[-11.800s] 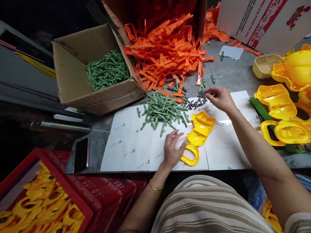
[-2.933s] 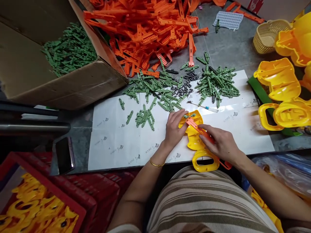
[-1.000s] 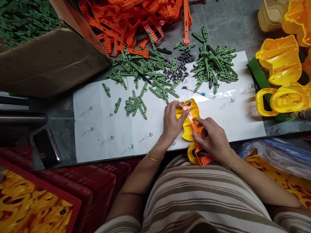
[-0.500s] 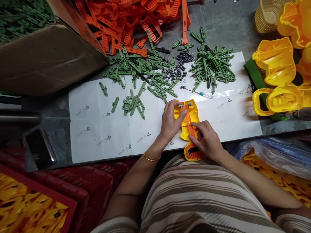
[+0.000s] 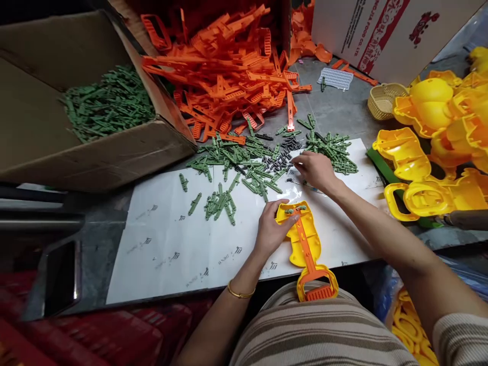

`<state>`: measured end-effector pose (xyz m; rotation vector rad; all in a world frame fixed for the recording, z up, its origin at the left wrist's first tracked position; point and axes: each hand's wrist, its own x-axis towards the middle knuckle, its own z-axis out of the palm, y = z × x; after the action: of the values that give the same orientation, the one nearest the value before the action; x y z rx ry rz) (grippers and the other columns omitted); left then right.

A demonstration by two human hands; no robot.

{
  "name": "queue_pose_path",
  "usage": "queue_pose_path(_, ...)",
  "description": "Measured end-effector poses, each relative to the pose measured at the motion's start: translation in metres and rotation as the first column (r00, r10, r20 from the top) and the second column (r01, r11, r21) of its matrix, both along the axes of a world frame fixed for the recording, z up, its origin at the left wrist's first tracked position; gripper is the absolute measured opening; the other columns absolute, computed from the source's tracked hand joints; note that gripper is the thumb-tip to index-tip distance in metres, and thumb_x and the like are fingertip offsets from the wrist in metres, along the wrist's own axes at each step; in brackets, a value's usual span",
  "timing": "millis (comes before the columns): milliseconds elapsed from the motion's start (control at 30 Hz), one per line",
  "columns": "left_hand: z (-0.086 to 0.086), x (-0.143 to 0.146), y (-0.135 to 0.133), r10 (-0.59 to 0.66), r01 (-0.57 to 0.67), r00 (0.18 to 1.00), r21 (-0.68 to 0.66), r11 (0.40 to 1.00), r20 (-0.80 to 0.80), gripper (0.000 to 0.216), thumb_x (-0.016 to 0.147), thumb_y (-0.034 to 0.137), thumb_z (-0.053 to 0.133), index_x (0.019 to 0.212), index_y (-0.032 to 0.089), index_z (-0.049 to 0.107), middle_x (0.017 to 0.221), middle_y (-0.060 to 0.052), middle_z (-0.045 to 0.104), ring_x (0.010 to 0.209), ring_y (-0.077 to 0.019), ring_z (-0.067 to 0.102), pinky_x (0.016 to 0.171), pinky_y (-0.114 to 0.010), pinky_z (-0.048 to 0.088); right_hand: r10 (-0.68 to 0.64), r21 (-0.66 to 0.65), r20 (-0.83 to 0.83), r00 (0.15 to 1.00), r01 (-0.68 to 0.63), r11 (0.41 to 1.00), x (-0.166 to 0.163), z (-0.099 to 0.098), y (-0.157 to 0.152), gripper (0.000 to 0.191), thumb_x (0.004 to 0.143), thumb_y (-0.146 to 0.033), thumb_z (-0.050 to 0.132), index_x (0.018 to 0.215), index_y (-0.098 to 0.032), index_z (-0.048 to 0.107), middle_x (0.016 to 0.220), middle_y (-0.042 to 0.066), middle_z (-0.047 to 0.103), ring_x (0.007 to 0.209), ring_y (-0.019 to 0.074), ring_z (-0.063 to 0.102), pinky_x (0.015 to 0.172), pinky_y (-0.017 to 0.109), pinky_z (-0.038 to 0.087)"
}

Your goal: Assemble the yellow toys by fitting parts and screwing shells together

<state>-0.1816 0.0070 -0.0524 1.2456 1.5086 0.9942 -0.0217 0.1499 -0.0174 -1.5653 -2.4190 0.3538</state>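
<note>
My left hand [image 5: 275, 230] grips the upper left edge of a yellow plastic shell [image 5: 313, 239], its thumb on the part inside. Along the shell lies an orange plastic lever [image 5: 305, 246] with a ribbed grip in the shell's looped handle. A green plastic bar [image 5: 296, 209] crosses the lever's top end. Over the sheet, my right hand [image 5: 317, 170] is at the edge of a heap of small black pins [image 5: 277, 161], fingertips pinched together. Whatever is between those fingertips is too small to make out. Green bars [image 5: 221, 203] lie around in loose heaps.
A cardboard box [image 5: 168, 137] of green parts stands at the left, with a big pile of orange levers [image 5: 236, 76] behind. Yellow shells [image 5: 415, 152] and a small basket [image 5: 385, 101] are at the right. A phone [image 5: 63, 279] lies at the left edge.
My right hand has left the orange lever and moved up to the black pins. My left hand still holds the shell. The camera view has tilted up, showing more of the far side.
</note>
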Motion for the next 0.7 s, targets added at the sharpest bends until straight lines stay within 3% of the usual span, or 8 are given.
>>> queue_pose_path(100,0.000,-0.001,-0.001,0.005,-0.004,0.999,-0.041,0.999,0.036,0.039,0.076,0.032,0.076,0.112,0.021,0.066,0.114,-0.008,0.065,0.109,-0.0242,0.064,0.099,-0.038,0.050,0.061,-0.064,0.164,0.985,-0.051,0.997,-0.017,-0.003,0.015,0.033,0.095,-0.024,0.047,0.112,-0.024,0.075,0.112,0.009,0.072,0.097,0.0269,0.069,0.068,0.032,0.044)
queue_pose_path(333,0.004,-0.002,-0.002,-0.040,0.049,0.996,-0.118,0.992,0.076,0.037,0.079,0.034,0.074,0.112,0.022,0.063,0.115,-0.006,0.069,0.106,-0.0231,0.066,0.095,-0.035,0.051,0.073,-0.137,0.223,0.972,-0.043,0.990,-0.019,-0.006,0.020,0.035,0.093,-0.021,0.047,0.115,-0.019,0.074,0.112,0.015,0.068,0.096,0.0274,0.066,0.074,0.032,0.044)
queue_pose_path(567,0.006,-0.005,-0.007,0.002,0.004,0.998,-0.106,0.994,0.056,0.035,0.076,0.033,0.077,0.107,0.023,0.065,0.105,-0.004,0.072,0.101,-0.0227,0.068,0.086,-0.032,0.054,0.056,-0.138,0.197,0.979,-0.029,0.990,-0.018,-0.001,0.019,0.031,0.087,-0.011,0.050,0.105,-0.015,0.075,0.108,0.016,0.071,0.095,0.0282,0.068,0.076,0.033,0.045)
queue_pose_path(700,0.007,-0.007,-0.009,0.008,0.000,0.998,-0.135,0.991,0.055,0.036,0.076,0.037,0.077,0.106,0.023,0.063,0.097,-0.002,0.072,0.092,-0.0206,0.068,0.079,-0.030,0.054,-0.026,-0.074,0.111,0.993,0.034,0.997,-0.008,0.004,0.018,0.032,0.089,-0.013,0.052,0.116,-0.015,0.068,0.110,0.014,0.073,0.098,0.0275,0.069,0.080,0.035,0.049)
